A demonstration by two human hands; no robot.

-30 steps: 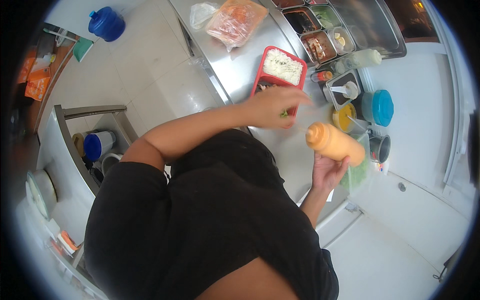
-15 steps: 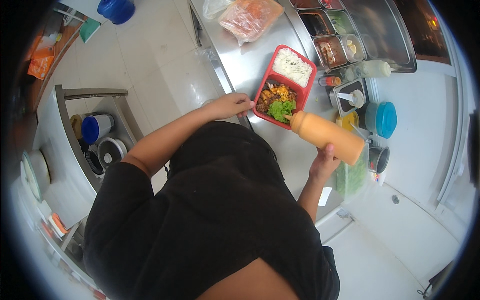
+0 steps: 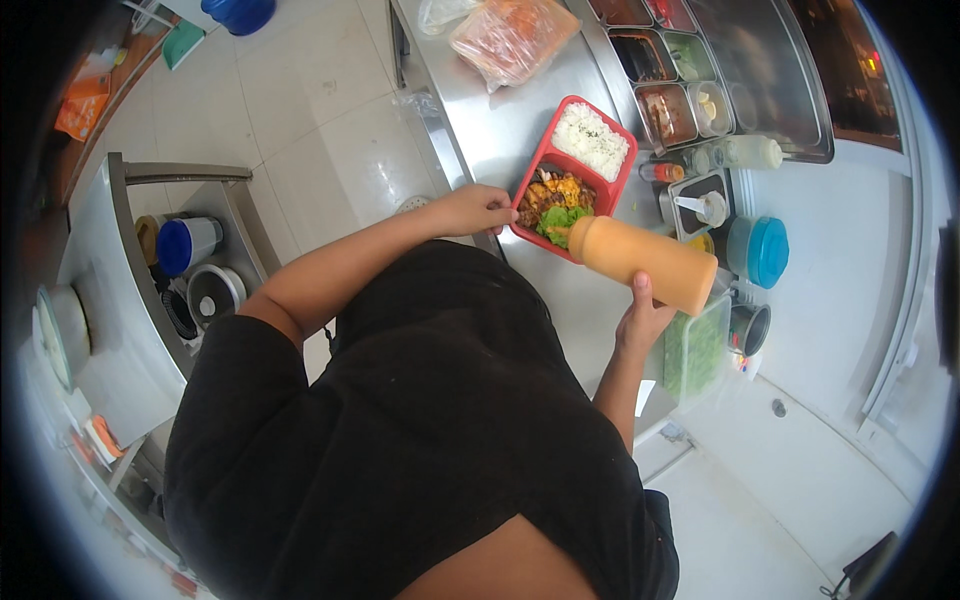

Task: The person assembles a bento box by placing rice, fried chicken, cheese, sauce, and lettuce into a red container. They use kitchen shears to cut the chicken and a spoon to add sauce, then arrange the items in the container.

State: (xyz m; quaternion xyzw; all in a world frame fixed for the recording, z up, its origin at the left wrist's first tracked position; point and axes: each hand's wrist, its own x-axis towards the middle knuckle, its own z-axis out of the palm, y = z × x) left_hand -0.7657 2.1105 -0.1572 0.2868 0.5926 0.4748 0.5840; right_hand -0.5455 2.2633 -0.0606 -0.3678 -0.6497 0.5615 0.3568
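A red two-compartment lunch box [image 3: 604, 192] stands on the steel counter in front of me. White rice [image 3: 592, 142] with dark flecks fills its far compartment. The near one holds dark cooked meat [image 3: 540, 195] with yellow sauce, and lettuce [image 3: 560, 226] at its near end. My left hand [image 3: 478, 210] is closed at the box's left edge, fingertips on the rim. In my right hand [image 3: 645, 318] is a squeeze bottle [image 3: 645, 260] of orange sauce, tilted almost flat; its nozzle points left over the lettuce, and its body hides the box's near right corner.
Beyond the box lies a plastic-wrapped package [image 3: 513, 42]. Steel pans of ingredients [image 3: 665, 108] line the far right. Along the right stand a pale squeeze bottle [image 3: 745, 152], a blue-lidded tub [image 3: 768, 252] and a clear container of greens [image 3: 692, 352]. A steel shelf unit [image 3: 130, 270] is at left.
My right hand has brought the squeeze bottle slightly left, so its nozzle reaches farther over the lettuce. My left hand remains at the box's edge. The whole view has shifted a little.
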